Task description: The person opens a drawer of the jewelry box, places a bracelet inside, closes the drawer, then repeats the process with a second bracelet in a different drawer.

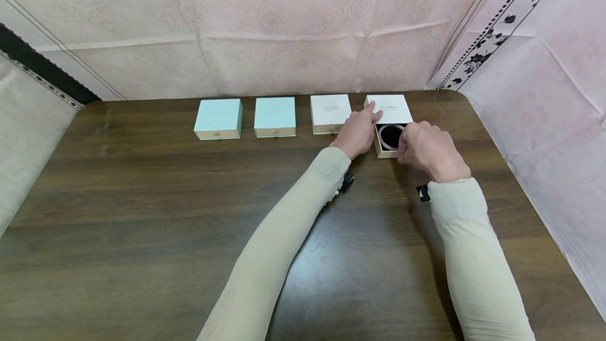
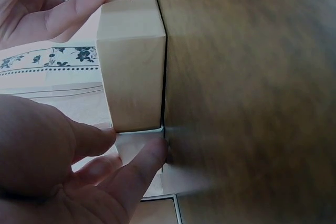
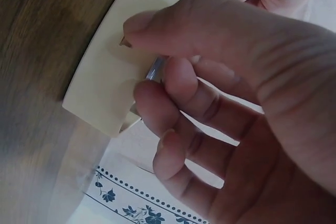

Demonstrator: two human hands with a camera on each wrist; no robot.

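Note:
At the right end of the row stands a white box [image 1: 389, 108] with its cream drawer [image 1: 387, 154] pulled out toward me. A white ring-shaped bangle [image 1: 381, 138] lies in the drawer's dark interior. My left hand [image 1: 356, 133] holds the sleeve, one finger over its top and another against its left side [image 2: 139, 142]. My right hand [image 1: 430, 150] is at the drawer's front right. In the right wrist view, the thumb lies on the drawer front [image 3: 97, 77], over a small brown pull tab [image 3: 125, 42], while the other fingers curl at the upper edge.
Another white box [image 1: 330, 109] stands just left of my left hand, closed. Farther left are two closed mint-green boxes, the nearer one [image 1: 274, 112] and the outer one [image 1: 220, 114]. All stand near the far edge of the brown wooden table [image 1: 189, 251], before a patterned cloth [image 1: 284, 25].

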